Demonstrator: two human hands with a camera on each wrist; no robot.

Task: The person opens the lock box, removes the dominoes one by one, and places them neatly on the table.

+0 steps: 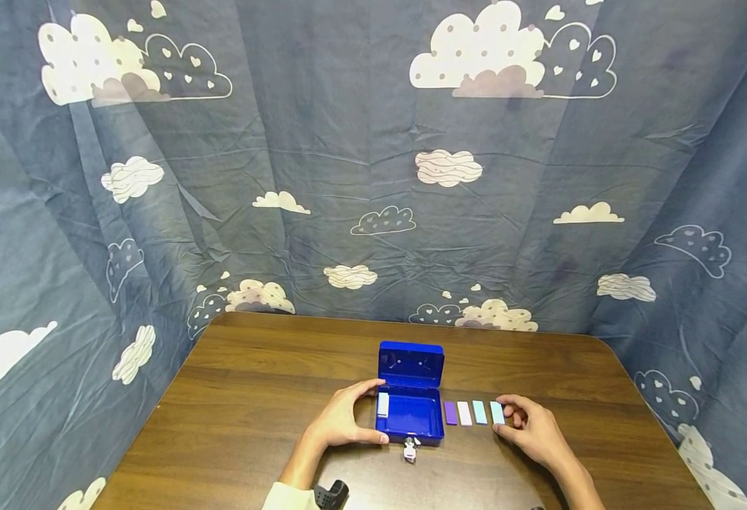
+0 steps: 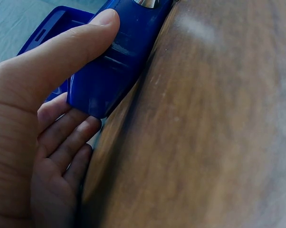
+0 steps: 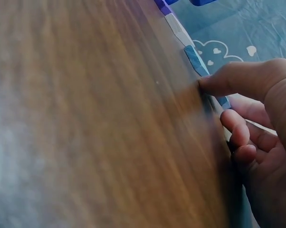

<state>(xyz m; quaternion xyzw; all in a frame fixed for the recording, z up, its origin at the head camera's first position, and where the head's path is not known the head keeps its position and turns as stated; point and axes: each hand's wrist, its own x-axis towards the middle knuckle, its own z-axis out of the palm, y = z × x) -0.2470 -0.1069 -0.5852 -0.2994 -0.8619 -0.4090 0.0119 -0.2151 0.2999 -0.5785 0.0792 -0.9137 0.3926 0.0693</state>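
A small blue metal cash box (image 1: pixel 412 435) stands on the table with its lid (image 1: pixel 410 364) raised. My left hand (image 1: pixel 338 418) holds its left side, the thumb (image 2: pixel 86 40) on the front wall and the fingers round the side and back corner. Inside, along the left wall, lies a pale rectangular block (image 1: pixel 383 404). To the right of the box is a row of thin blocks: purple (image 1: pixel 451 414), white (image 1: pixel 464 414), light blue (image 1: pixel 479 412) and another light blue block (image 1: pixel 497 412) at the end. My right hand (image 1: pixel 533 428) pinches that end block between thumb and forefinger.
Keys (image 1: pixel 409 451) hang from the lock at the box's front. The brown wooden table (image 1: pixel 271 368) reaches back to a grey-blue curtain (image 1: pixel 322 241) with cloud prints. A black band (image 1: pixel 331 494) is at my left wrist.
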